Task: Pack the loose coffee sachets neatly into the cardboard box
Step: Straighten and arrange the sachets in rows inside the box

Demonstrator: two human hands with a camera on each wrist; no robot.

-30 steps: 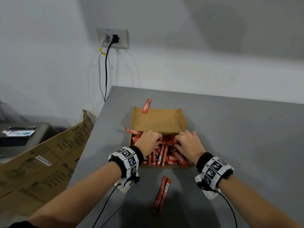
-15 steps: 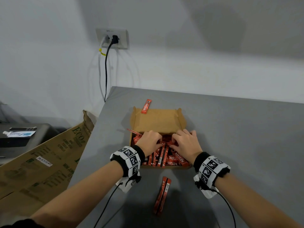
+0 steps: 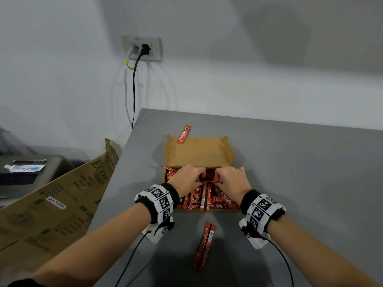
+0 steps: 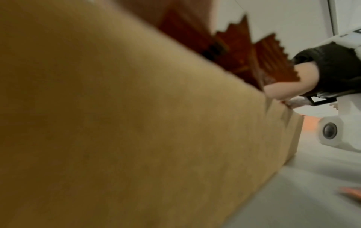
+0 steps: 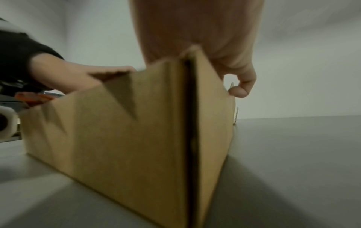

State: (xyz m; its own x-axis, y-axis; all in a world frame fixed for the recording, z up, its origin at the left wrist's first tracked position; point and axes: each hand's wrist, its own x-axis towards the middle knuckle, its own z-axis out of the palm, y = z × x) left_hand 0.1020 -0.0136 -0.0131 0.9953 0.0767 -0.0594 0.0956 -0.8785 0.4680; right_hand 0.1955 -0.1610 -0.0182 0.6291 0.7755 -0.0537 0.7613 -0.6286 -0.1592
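A person's left hand and right hand work inside the open cardboard box on the grey counter, fingers curled down among the red coffee sachets that fill its near half. Whether either hand actually grips a sachet cannot be told. The step appears to be straightening the pile. Next comes gathering the strays: a pair of sachets lying in front of the box and a single sachet resting against its far flap. Only the head view shows these; the wrist views show mostly blurred box wall and serrated sachet ends.
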